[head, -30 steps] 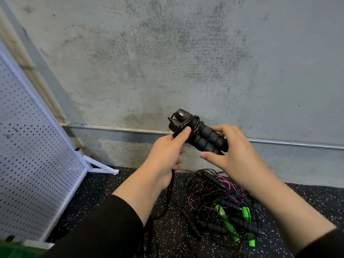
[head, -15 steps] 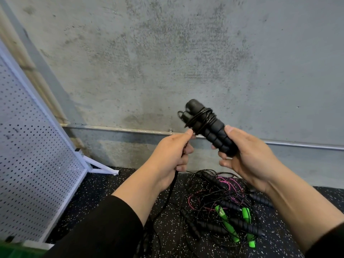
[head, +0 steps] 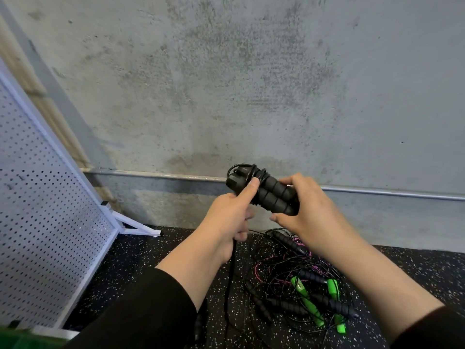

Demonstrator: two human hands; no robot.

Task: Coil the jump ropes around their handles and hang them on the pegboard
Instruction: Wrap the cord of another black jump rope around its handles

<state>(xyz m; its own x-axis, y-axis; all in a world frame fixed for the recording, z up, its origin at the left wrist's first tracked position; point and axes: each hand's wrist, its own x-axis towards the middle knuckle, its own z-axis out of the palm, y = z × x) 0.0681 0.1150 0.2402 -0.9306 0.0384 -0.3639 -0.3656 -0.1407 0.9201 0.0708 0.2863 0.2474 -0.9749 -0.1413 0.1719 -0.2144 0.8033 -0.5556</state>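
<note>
At frame centre, right hand [head: 310, 215] grasps paired handles [head: 273, 196]; left hand [head: 230, 217] pinches cord [head: 230, 280].
Slack cord risks loosening the wraps or snagging the floor pile [head: 297, 288].

Against the metal rail [head: 156, 175] along the wall, the pair of black handles [head: 270, 195] has dropped from half a second ago, when their wrapped end stood well above the rail, and now lies tilted flatter across it. The right hand [head: 308, 215] has rolled over them, its back now facing up. The left hand [head: 230, 220] has brought its forefinger back onto the cord wraps [head: 251, 175], with the cord running down from its fist.
</note>
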